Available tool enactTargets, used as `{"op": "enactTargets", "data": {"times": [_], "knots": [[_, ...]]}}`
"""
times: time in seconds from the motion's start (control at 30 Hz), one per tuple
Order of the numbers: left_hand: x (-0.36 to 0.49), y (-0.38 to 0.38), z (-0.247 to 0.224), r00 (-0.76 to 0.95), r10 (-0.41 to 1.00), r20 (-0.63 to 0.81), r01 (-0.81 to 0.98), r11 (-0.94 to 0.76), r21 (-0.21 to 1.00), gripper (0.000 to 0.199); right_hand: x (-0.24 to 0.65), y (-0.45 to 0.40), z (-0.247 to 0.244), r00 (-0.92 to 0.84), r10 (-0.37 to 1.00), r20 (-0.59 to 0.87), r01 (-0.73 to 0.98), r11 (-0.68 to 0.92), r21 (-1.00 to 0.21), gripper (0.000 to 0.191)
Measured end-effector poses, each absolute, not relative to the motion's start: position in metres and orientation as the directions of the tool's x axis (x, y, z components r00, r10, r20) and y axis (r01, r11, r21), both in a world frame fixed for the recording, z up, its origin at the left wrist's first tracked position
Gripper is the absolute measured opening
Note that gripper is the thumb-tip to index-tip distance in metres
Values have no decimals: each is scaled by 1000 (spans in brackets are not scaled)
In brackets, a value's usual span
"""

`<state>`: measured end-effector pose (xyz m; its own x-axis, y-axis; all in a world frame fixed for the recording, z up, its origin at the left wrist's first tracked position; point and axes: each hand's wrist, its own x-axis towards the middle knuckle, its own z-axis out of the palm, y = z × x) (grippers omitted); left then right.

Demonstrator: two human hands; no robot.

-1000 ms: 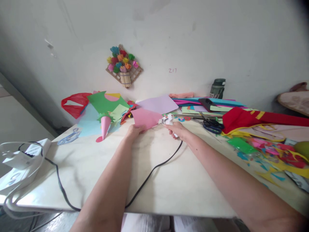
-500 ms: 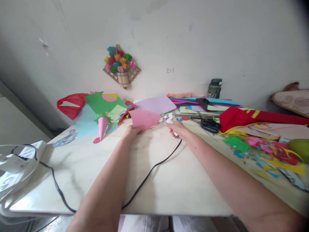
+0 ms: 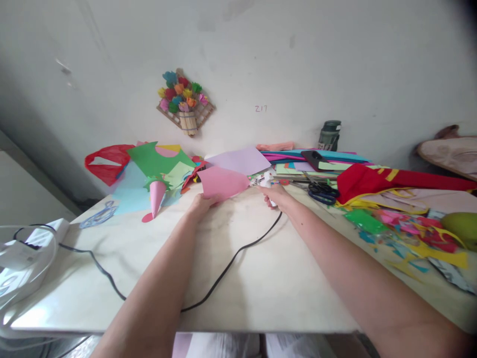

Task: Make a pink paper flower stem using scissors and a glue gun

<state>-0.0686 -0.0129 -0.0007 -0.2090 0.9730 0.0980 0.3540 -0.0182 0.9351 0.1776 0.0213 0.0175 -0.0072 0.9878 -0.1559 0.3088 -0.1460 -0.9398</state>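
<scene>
My left hand (image 3: 202, 206) grips the lower left edge of a pink paper sheet (image 3: 225, 184), fingers closed on it. In my right hand (image 3: 275, 195) is a white glue gun (image 3: 267, 180), its nozzle pointing left at the sheet's right corner. Whether the nozzle touches the paper I cannot tell. A black cord (image 3: 238, 251) runs from the glue gun across the table. Behind the pink sheet lies a lilac paper sheet (image 3: 238, 160). To the left stands a pink paper cone (image 3: 157, 195) with a green fringed top, beside a red paper circle (image 3: 147, 218).
Black scissors (image 3: 322, 192), a dark phone (image 3: 313, 159) and stacked coloured paper lie at the back right, near a green bottle (image 3: 330, 135). Paper scraps (image 3: 413, 243) and a red cloth (image 3: 372, 184) are at right. A white power strip (image 3: 33, 258) sits at left.
The glue gun has tilted slightly, its nozzle staying by the pink sheet's right corner. My left hand keeps its hold. The whole view has shifted a little.
</scene>
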Motion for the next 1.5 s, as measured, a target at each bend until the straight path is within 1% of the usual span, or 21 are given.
{"op": "enactTargets", "data": {"times": [0.1, 0.33, 0.7, 0.83, 1.0, 1.13, 1.27, 1.5], "knots": [[-67, -15, 2, -212, 972, 104, 357, -22, 934, 36, 178, 24, 17, 7, 987, -162, 304, -157, -940, 42], [-71, -12, -2, -199, 973, 113, 373, -32, 927, 35, 178, 28, 16, 35, 985, -170, 320, -172, -932, 34], [-72, -14, -1, -166, 979, 118, 374, -49, 926, 35, 178, 29, 16, 82, 979, -189, 336, -205, -919, 35], [-69, -16, 0, -189, 973, 129, 392, -46, 919, 35, 176, 28, 18, 87, 978, -190, 339, -208, -918, 33], [-70, -14, -4, -200, 968, 149, 432, -49, 900, 41, 175, 25, 20, 90, 979, -181, 333, -201, -921, 30], [-71, -10, -8, -199, 969, 148, 429, -50, 902, 44, 175, 19, 22, 68, 980, -187, 341, -199, -919, 31], [-73, -6, -12, -203, 966, 157, 387, -69, 919, 46, 174, 16, 23, 44, 981, -188, 358, -191, -914, 31], [-72, -8, -11, -174, 972, 160, 403, -78, 912, 49, 175, 23, 20, 102, 978, -184, 331, -208, -921, 31]]}}
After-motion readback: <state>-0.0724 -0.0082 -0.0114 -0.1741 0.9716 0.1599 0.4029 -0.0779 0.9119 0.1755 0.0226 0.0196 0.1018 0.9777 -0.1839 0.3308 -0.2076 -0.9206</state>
